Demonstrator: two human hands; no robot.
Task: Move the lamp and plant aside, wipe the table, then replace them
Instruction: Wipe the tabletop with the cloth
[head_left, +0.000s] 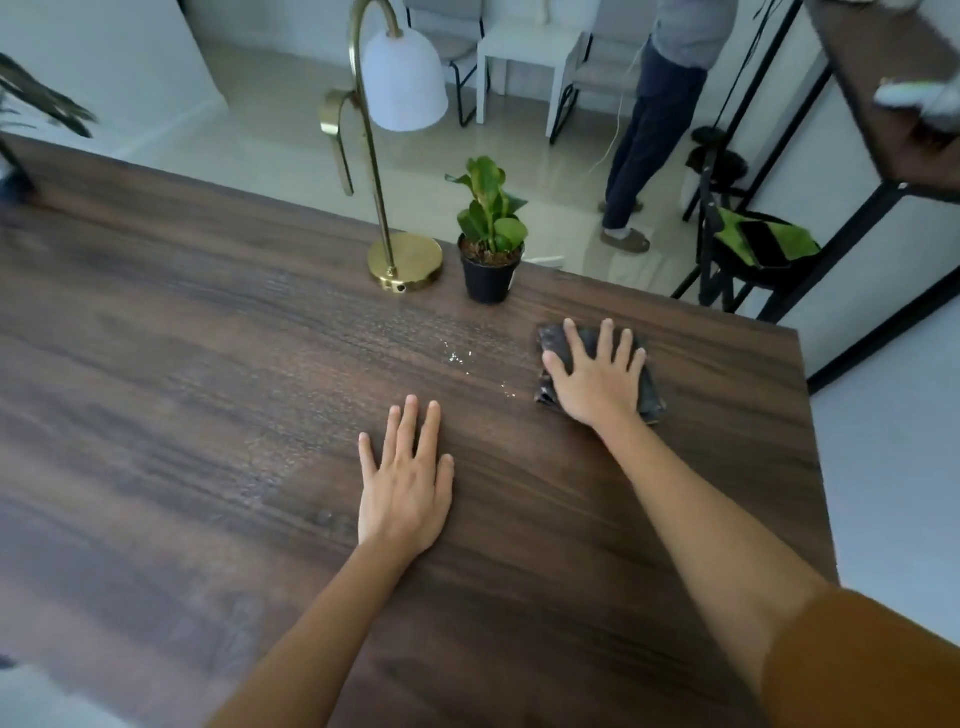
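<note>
A gold lamp (404, 265) with a white shade stands at the far edge of the dark wooden table (182, 364). Right beside it sits a small green plant in a black pot (488, 278). My right hand (597, 374) lies flat, fingers spread, on a folded dark cloth (652, 387) at the table's right side. My left hand (408, 483) rests flat on the bare wood, fingers apart, holding nothing. Small water droplets (460, 357) glisten on the table between the plant and the cloth.
A person (654, 124) stands on the floor beyond the table. A black chair with a green cushion (763, 244) is at the right, near a dark shelf frame (883, 93). A leafy plant (36, 98) shows at the far left. The table's right edge runs close to the cloth.
</note>
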